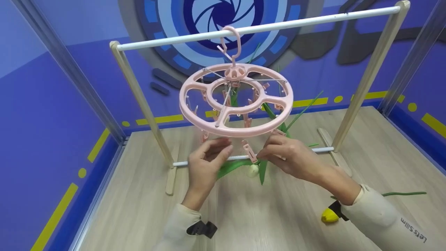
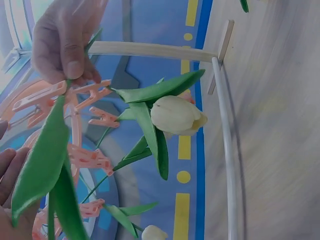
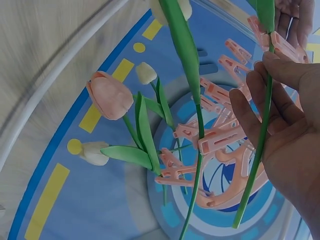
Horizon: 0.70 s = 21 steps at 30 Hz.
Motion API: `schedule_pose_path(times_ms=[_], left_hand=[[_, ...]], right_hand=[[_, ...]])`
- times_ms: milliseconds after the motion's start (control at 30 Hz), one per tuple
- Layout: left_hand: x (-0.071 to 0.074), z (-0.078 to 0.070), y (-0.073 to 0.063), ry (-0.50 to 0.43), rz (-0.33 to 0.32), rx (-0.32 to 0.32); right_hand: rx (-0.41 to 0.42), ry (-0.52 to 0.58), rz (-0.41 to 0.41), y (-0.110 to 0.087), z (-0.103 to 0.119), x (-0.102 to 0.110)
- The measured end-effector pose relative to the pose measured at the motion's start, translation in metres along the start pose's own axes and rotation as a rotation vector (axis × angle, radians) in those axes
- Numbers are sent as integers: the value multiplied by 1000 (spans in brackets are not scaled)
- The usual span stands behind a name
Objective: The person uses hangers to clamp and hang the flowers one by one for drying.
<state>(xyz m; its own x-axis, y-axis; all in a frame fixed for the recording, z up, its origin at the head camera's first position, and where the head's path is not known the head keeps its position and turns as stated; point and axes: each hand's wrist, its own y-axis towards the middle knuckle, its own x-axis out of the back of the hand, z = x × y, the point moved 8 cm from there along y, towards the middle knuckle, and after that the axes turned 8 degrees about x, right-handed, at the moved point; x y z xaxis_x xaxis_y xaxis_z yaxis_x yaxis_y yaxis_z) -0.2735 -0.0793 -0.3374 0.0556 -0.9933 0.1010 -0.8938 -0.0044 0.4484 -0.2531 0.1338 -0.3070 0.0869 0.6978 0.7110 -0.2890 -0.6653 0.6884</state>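
A round pink clip hanger (image 1: 237, 131) has several clothespins (image 1: 249, 152) beneath its rings. My right hand (image 1: 296, 157) pinches the green stem (image 3: 260, 135) of an artificial tulip beside one of these clothespins. Broad leaves (image 2: 42, 155) of that tulip reach down across the left wrist view; its bloom is not identifiable there. Close by, my left hand (image 1: 208, 162) has loosely bent fingers, and I see nothing gripped in it. Other tulips hang head-down from clothespins, among them a white tulip (image 2: 175, 115) and a pink tulip (image 3: 110, 95).
The hanger hooks over a white rod (image 1: 313, 21) between two wooden posts (image 1: 369, 76). A lower white bar (image 1: 322, 150) joins the posts near the table (image 1: 146, 219). A yellow tulip (image 1: 329, 215) lies by my right sleeve. Blue patterned panels (image 1: 80, 80) enclose the table.
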Motion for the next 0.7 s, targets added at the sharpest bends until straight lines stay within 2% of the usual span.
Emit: schedule_pose_path(times_ms=[267, 367, 500, 700], left_hand=[[42, -3, 0, -14, -269, -10], [53, -1, 2, -24, -344, -2], [59, 4, 8, -27, -367, -1], [55, 10, 16, -53, -287, 20]], right_hand=[[-7, 10, 1, -4, -3, 1], [-17, 14, -2, -6, -5, 1], [-28, 24, -6, -8, -6, 2], [-48, 27, 5, -7, -7, 4]])
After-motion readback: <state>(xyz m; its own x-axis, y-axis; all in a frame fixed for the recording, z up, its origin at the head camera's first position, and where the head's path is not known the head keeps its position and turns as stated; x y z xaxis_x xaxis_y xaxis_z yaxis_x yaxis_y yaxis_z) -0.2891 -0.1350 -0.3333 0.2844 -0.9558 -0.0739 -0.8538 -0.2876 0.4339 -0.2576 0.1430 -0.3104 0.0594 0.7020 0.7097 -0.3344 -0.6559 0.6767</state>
